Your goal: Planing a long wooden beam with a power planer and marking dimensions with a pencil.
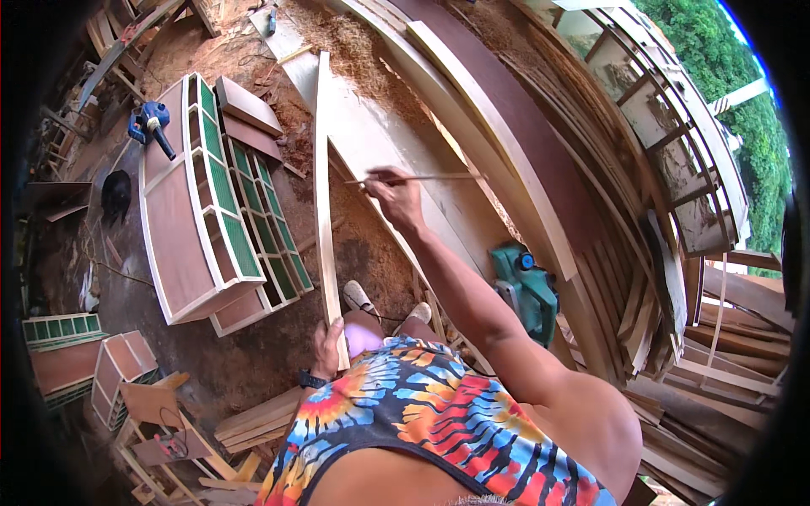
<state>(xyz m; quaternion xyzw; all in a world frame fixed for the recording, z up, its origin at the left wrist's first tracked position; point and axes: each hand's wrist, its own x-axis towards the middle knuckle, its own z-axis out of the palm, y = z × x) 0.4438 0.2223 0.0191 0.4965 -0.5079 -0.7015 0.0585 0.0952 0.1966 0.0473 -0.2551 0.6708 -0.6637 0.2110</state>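
Head view: left hand (326, 347) grips pale strip (323, 194) at 6 o'clock, right hand (395, 192) thin stick (451, 176); one-end grip may permit swing.

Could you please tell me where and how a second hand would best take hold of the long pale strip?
I'd grip the long pale strip near its middle, coming from the right and closing across its width. It is long and slim, the left hand holds its near end, and the length beyond is bare.
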